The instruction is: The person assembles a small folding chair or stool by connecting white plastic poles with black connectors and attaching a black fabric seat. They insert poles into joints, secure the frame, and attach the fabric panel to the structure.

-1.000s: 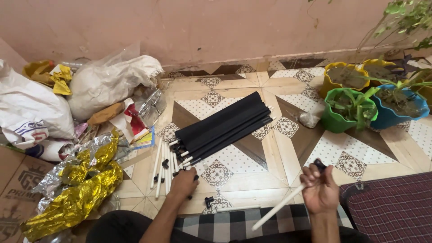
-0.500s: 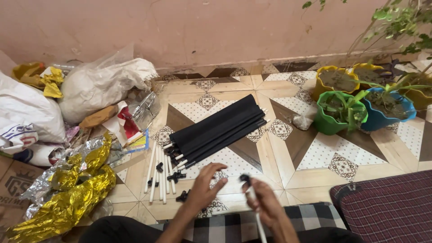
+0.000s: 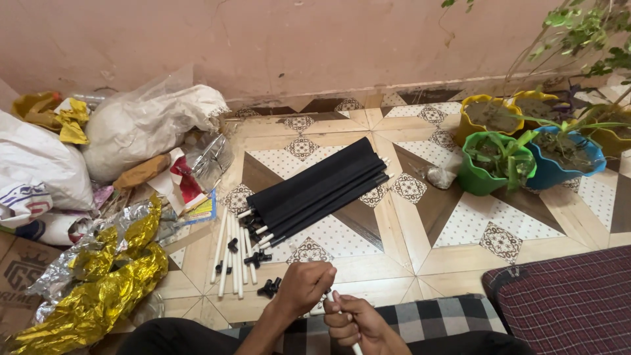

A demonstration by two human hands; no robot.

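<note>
Right hand [image 3: 355, 324]: lowest in view, over the checked black-and-white cloth [image 3: 453, 315] at the bottom edge; grip clenched around a thin white plastic tube [image 3: 355, 346], whose lower end runs out below the fist.
Left hand [image 3: 303, 286]: just above and touching the right hand; grip curled shut at the tube's upper end, which is hidden inside the fingers; what else it holds cannot be told.
Maroon plaid mat [image 3: 565, 302]: right of the hands, on the patterned tile floor [image 3: 427, 243].
Small black plastic connectors [image 3: 269, 287]: loose on the floor just beyond the left hand, several more among the tubes.
Loose white tubes [image 3: 231, 256]: a row lying side by side on the floor, left of the hands, apart from them.
Bundle of black fabric-sleeved rods [image 3: 322, 190]: lying diagonally mid-floor, white tips showing at both ends.
Crumpled gold and silver foil sheet [image 3: 98, 283]: far left, near edge.
White plastic sacks [image 3: 144, 121]: piled left, with yellow scraps and wrappers about them.
Green plastic plant pot [image 3: 493, 172]: right, beyond the bundle, touching a blue pot [image 3: 566, 161]; yellow pots [image 3: 490, 113] behind.
Pink plastered wall [image 3: 296, 46]: farthest back.
</note>
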